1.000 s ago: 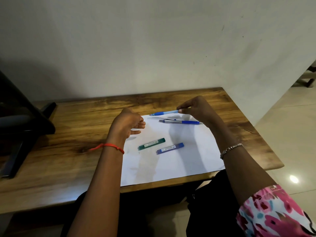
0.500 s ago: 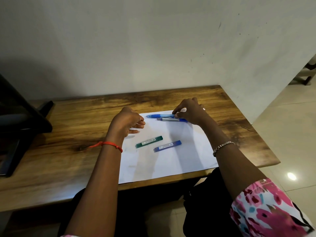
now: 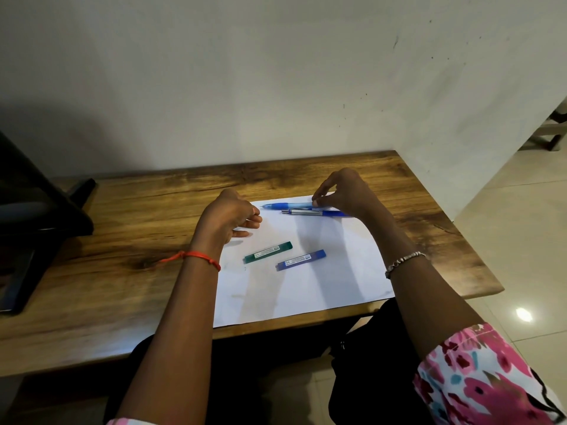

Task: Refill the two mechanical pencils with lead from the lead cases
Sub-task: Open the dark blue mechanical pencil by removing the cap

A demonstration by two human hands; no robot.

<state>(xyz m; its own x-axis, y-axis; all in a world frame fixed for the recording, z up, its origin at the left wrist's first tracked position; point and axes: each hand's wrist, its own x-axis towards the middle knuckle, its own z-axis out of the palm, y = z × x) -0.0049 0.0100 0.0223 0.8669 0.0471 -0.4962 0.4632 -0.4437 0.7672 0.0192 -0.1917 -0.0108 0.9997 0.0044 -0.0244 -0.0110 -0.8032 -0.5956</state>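
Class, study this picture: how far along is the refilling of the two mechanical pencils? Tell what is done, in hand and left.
Done: nothing visible; the green rectangular lead case and the blue rectangular lead case lie untouched on the white paper sheet. In hand: the right hand pinches the rear end of the light-blue plastic pencil; the left hand hovers empty. Left: both refills, including the silver-and-blue pencil beside it.

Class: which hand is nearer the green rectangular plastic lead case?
Left. Left hand is just up-left of the green case; right hand pinches the light-blue plastic pencil, farther off.

grained wood table (image 3: 129, 210), matt white paper (image 3: 306, 289), glossy tile floor (image 3: 521, 271)
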